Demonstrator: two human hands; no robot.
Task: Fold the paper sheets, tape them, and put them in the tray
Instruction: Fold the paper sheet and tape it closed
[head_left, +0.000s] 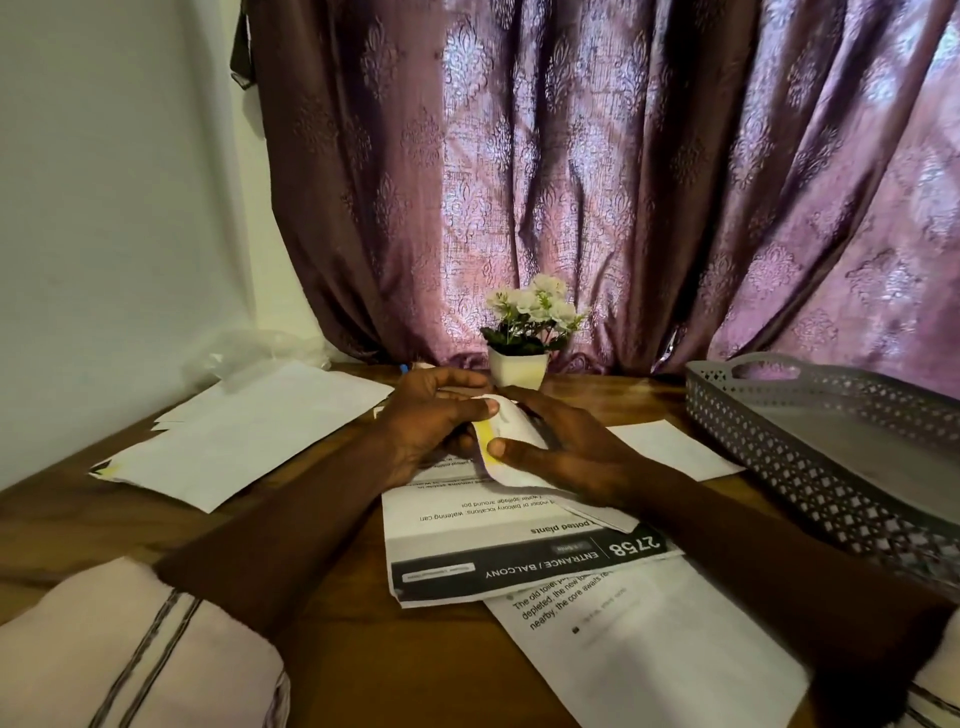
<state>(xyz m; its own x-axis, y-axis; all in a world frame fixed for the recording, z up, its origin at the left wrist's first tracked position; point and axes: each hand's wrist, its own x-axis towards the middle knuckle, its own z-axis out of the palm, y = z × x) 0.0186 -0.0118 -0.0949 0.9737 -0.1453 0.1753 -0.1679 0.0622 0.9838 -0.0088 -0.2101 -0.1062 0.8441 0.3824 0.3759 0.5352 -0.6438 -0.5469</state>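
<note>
Head view. Left hand (428, 421) and right hand (566, 449) meet at mid-table, both clamped on one folded sheet (514, 423) held between them just above the table: the left thumb lies over the sheet's upper fold with the fingers curled behind, and the right thumb presses on its near edge with the fingers wrapped round the far side. A yellow strip (483, 436) runs along the sheet's left edge, between the two thumbs. Directly below the hands lies a printed sheet (498, 540) with a dark band reading "2758 ENTRANCE / BALCONY", its text upside down to the viewer; a lower flap of the held sheet hangs down onto it. A second printed sheet (649, 649) lies partly under its near right corner. A small blank sheet (675, 447) lies flat just beyond the right wrist, between that hand and the grey perforated tray (753, 421), which stands at the right edge of the table, apart from both hands. A loose pile of blank sheets (244, 441) lies left of the left forearm. A white flower pot (518, 370) stands just behind the hands, before a purple curtain (623, 182); all rest on a wooden table (405, 660)
</note>
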